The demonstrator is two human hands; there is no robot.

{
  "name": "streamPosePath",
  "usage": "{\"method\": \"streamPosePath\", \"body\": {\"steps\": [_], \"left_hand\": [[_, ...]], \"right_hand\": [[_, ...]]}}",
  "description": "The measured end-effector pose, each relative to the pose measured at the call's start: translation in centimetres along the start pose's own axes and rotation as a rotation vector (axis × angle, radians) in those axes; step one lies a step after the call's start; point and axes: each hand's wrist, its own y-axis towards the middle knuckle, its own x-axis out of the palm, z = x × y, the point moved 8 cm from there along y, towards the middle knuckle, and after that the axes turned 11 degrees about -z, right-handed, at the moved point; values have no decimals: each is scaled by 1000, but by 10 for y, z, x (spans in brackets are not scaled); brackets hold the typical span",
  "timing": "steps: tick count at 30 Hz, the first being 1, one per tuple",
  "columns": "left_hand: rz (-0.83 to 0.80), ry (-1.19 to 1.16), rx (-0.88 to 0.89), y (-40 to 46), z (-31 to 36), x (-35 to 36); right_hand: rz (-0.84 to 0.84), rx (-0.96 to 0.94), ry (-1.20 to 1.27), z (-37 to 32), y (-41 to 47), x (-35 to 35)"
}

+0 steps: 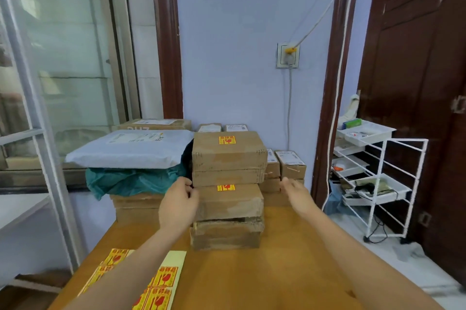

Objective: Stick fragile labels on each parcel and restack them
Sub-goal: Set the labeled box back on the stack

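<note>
I see a stack of three brown parcels on my wooden table (290, 259). The top parcel (228, 158) is the biggest and has a yellow and red fragile label (227, 140) on its top. The middle parcel (229, 201) sits under it and shows its own small label (226, 187) near the front edge. The bottom parcel (225, 234) rests on the table, and I can see no label on the part that shows.

My left hand (177, 205) is at the left side of the stack. Its fingers are bent and touch the corner where the top and middle parcels meet. I cannot tell if it grips anything there. My right hand (297, 196) is in the air to the right of the stack, apart from it. Its fingers are loose and spread, and it holds nothing.

Near me on the table lie strips of fragile labels (161, 284), partly under my left arm.

Behind the stack there are more boxes (290, 164) by the wall. To the left, a white bag parcel (126, 148) lies on a green bag (131, 179), on top of other boxes. A white wire rack (375, 181) with trays stands on the right, next to a dark brown door (416, 70).
</note>
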Motion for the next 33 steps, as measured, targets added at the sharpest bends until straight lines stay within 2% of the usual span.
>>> {"method": "streamPosePath", "body": {"steps": [3,8,13,16,24,33], "left_hand": [[8,91,186,-10,24,6],[-106,242,469,-33,93,45],[-269,410,574,-45,153,107],[-351,416,502,-35,176,141],[-530,174,166,9,184,192],[-496,-69,-129,70,157,222]], "right_hand": [[24,14,-211,10,-10,-9],[9,51,-418,26,-21,-19],[-46,71,-586,39,-21,-39],[-49,53,-655,35,-17,-59],[-31,45,-643,46,3,-90],[6,-35,-508,46,57,-98]]}}
